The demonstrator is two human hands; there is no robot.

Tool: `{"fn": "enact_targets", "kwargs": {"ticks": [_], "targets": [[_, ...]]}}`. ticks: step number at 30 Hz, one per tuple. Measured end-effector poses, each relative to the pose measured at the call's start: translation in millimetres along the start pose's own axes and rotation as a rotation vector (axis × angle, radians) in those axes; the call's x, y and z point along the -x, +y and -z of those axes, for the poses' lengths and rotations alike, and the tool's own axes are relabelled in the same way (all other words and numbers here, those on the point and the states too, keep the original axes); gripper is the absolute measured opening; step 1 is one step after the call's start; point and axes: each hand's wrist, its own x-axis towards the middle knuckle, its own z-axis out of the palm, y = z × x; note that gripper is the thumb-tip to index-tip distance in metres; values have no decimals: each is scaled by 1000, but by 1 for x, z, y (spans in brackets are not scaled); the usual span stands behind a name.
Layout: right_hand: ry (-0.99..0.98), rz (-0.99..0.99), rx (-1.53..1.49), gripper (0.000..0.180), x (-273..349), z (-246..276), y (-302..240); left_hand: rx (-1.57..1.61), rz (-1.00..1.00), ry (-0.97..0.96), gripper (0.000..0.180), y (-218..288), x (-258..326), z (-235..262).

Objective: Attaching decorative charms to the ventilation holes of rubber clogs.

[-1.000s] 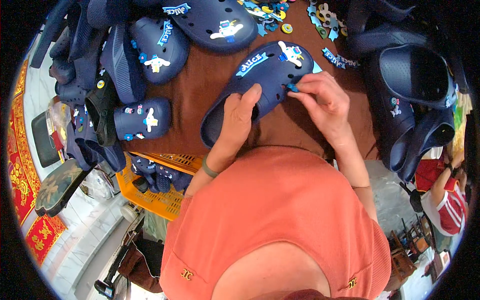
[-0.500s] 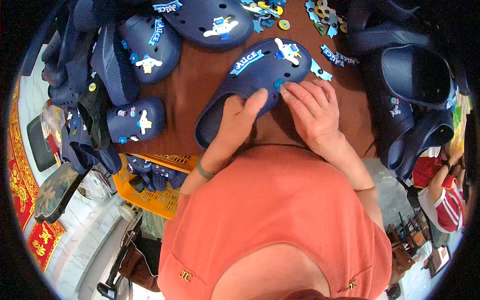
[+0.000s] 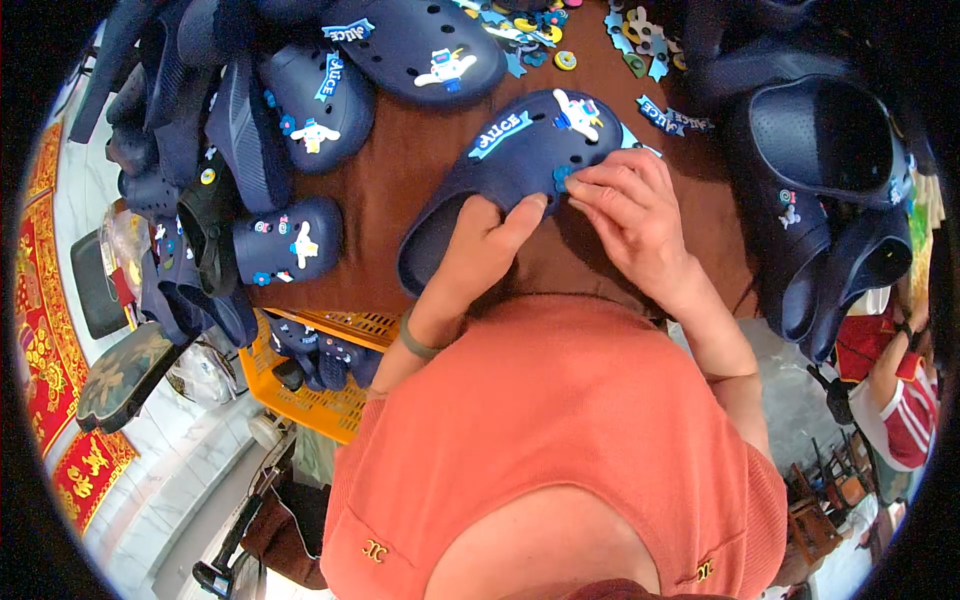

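A navy clog lies tilted on the brown table in front of me, its toe pointing to the far right. My left hand is closed on its near side, the fingers inside the opening and the thumb on the upper. Thumb and forefinger of my right hand pinch together at a small blue flower charm on the clog's near side. A light blue banner charm and a white long-eared character charm sit on the upper. Part of the right-hand fingers is hidden behind the hand.
Loose charms lie at the far side, and more banner charms to the right. Decorated clogs stand at left, with others piled at right. Below the table edge is a yellow basket holding clogs. Another person's arm shows at far right.
The view has shifted slightly, so the scene sits a little further right. My right fingers have drawn closer together at the flower charm. My left hand keeps its hold on the clog.
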Motion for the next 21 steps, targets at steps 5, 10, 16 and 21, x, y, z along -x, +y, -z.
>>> {"fn": "enact_targets", "kwargs": {"ticks": [5, 10, 16, 21], "targets": [[-120, -16, -148, 18, -9, 10, 12, -88, 43, -65, 25, 7, -2, 8], [-69, 165, 161, 19, -5, 6, -5, -330, -168, -109, 36, 19, -9, 2], [-207, 226, 225, 51, 10, 4, 1, -98, -25, -101, 42, 11, -9, 5], [-332, 251, 336, 47, 5, 28, -10, -81, 10, -106, 42, 15, -6, -3]]}}
